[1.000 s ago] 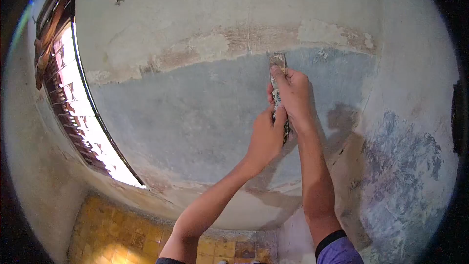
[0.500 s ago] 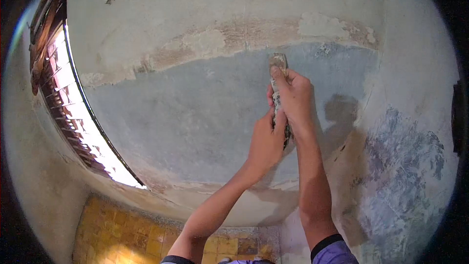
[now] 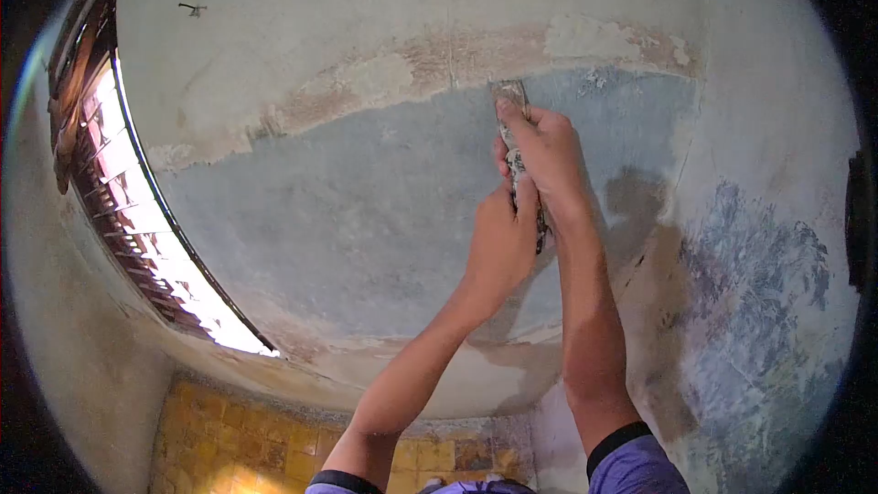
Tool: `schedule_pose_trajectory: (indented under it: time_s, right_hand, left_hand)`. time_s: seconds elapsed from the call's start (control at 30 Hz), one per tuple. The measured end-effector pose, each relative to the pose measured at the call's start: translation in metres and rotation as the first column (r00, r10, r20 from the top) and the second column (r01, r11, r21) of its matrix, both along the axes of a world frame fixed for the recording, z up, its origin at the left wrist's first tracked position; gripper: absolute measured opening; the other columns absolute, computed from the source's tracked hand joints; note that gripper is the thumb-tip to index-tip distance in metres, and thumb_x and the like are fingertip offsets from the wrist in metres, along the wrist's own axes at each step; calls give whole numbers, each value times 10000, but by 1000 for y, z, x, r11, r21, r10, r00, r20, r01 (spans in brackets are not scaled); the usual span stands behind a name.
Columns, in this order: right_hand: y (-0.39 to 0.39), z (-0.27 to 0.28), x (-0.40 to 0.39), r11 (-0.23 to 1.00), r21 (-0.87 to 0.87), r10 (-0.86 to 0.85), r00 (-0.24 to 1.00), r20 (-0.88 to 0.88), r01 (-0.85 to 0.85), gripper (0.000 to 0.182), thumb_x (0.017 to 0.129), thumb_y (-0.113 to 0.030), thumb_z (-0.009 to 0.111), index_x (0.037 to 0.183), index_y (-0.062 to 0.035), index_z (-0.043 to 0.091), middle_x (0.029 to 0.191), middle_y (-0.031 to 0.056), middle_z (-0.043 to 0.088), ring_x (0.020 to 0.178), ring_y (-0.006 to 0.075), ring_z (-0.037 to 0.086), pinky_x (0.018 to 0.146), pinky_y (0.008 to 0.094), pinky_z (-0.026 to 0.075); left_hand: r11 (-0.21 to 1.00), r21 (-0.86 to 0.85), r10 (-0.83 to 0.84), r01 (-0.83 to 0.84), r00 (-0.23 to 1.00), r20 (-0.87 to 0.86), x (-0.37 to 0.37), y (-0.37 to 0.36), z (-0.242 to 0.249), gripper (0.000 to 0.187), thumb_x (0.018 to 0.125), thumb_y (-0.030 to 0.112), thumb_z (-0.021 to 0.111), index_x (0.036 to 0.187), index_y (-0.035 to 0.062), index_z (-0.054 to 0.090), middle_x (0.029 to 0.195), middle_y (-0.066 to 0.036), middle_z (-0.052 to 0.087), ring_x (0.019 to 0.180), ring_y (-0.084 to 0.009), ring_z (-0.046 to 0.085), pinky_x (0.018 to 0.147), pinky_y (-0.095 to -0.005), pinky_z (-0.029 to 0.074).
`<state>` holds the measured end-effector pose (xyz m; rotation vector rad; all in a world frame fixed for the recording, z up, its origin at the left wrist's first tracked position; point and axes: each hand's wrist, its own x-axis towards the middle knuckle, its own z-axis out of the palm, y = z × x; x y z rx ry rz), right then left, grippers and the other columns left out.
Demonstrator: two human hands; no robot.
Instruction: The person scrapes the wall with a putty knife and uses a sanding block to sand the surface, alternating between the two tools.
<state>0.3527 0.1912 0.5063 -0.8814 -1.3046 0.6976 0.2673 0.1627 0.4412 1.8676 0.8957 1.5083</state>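
Both hands grip one scraper point(image 3: 510, 91), a long tool with a pale, stained blade and a dark, plaster-spotted handle. Its blade lies at the upper edge of the blue-grey patch point(image 3: 366, 210) on the wall. My right hand point(image 3: 549, 160) is wrapped round the upper part, with the thumb pressed along it near the blade. Lower down, my left hand point(image 3: 503, 233) is closed round the handle. The handle's end shows below, between the two wrists.
A barred window point(image 3: 155, 229) lets in bright light at the left. Above the patch runs a strip of peeled plaster point(image 3: 384, 78). A nail point(image 3: 194, 9) sticks out at the upper left. Yellow floor tiles point(image 3: 247, 430) lie below, and bluish stains point(image 3: 759, 265) mark the right wall.
The scraper and both hands have moved slightly up and left in view, bringing the blade closer to the patch's upper edge. The whole view has also shifted a little.
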Motion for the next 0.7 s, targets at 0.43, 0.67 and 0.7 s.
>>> schedule_pose_trajectory:
  time_s: [0.43,0.67,0.7]
  right_hand:
    - [2,-10,-5,989,54,-142,987,80,138,370,955,-274,574,696,-9,571,519,58,563,401,140,528,386,306,392]
    - [6,0,-2,994,62,-98,994,58,94,364,951,-280,576,702,-15,573,515,53,553,408,135,525,395,309,394]
    - [6,-3,-2,993,78,-94,994,53,90,361,948,-267,574,696,-9,574,505,61,554,394,142,526,385,318,393]
  left_hand:
    - [995,-104,-6,4,1000,-20,-4,-5,-5,484,1021,312,352,837,-108,508,707,-281,570,674,-426,573,628,-472,424]
    - [1000,24,22,-20,995,-102,-1,12,-5,522,1022,342,345,827,-105,530,687,-271,577,665,-403,595,631,-470,430]
    - [999,-48,-5,1,997,-74,-1,8,-4,519,1022,341,345,830,-104,532,694,-273,578,670,-406,596,631,-473,431]
